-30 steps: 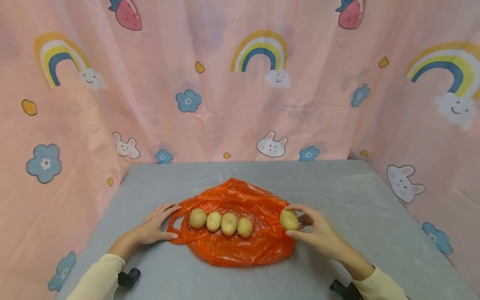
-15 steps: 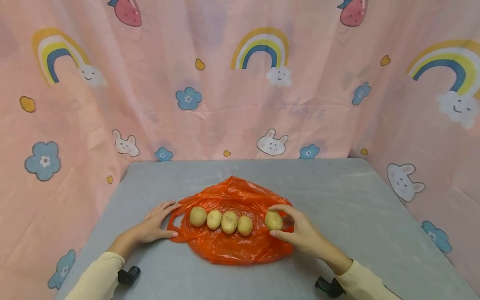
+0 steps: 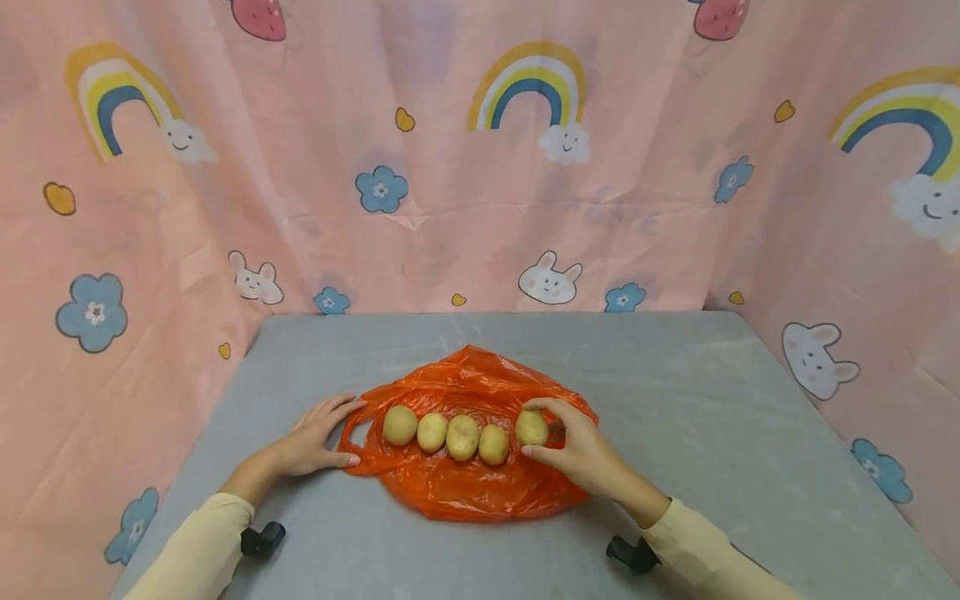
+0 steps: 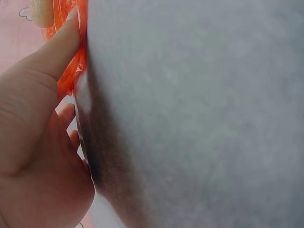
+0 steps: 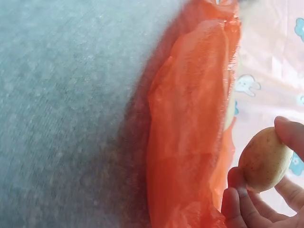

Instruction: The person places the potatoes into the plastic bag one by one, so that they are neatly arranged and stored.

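Observation:
An orange plastic bag (image 3: 465, 496) lies spread on the table, with several potatoes (image 3: 462, 437) in a row on it. My right hand (image 3: 588, 454) pinches another potato (image 3: 532, 427) between thumb and fingers, just right of the row. The right wrist view shows this held potato (image 5: 266, 159) at the fingertips, beside the bag (image 5: 190, 118). At the bag's left end, my left hand (image 3: 306, 442) rests with spread fingers, touching the edge by the handle loop. In the left wrist view the left thumb (image 4: 59, 47) lies straight against the orange plastic (image 4: 71, 76).
A grey table (image 3: 705, 400) carries everything. Pink patterned cloth (image 3: 450, 250) hangs behind it and along both sides. A black device (image 3: 262, 540) is strapped at the left wrist, and a similar black device (image 3: 633, 554) at the right.
My right hand has moved left with its potato, from the bag's right edge to close beside the row. The left hand has stayed at the bag's left end.

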A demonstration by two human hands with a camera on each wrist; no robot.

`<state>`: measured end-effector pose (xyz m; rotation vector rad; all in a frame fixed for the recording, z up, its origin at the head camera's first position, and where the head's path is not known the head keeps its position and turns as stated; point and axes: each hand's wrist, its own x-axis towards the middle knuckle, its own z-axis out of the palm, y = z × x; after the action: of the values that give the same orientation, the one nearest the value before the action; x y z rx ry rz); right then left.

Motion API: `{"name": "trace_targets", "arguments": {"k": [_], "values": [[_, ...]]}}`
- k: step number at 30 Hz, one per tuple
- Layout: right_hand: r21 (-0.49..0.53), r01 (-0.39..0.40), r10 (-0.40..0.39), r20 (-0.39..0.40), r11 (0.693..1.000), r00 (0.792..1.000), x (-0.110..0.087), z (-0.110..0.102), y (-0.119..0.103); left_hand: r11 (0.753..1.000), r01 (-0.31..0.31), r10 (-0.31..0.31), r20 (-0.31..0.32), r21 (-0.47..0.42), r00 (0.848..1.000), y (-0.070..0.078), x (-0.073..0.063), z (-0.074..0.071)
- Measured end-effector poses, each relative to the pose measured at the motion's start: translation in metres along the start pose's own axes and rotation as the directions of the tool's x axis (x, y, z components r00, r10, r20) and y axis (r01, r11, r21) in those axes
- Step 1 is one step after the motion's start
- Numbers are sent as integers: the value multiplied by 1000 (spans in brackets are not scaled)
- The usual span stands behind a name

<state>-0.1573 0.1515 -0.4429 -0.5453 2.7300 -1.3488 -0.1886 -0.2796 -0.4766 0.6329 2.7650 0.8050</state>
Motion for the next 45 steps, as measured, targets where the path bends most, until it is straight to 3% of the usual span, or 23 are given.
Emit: {"name": "trace_targets", "arguments": {"k": [5,14,25,32,45], "values": [[-40,-21,20,-11,999,1000,3,4,6,1000,12,-12,21,-14,1000,0,-2,2],[-62,-30,33,46,998,998,5,4,17,1000,-13,13,6,-23,1000,-1,0,0],[-110,-75,88,125,991,988,12,5,10,1000,-1,1,13,-24,1000,-1,2,-2],[-160,-39,68,178,986,982,15,9,6,1000,7,-7,12,-28,1000,-3,0,-2],[-195,-18,55,186,981,981,16,10,9,1000,-6,6,1,-23,1000,0,0,-1]]}}
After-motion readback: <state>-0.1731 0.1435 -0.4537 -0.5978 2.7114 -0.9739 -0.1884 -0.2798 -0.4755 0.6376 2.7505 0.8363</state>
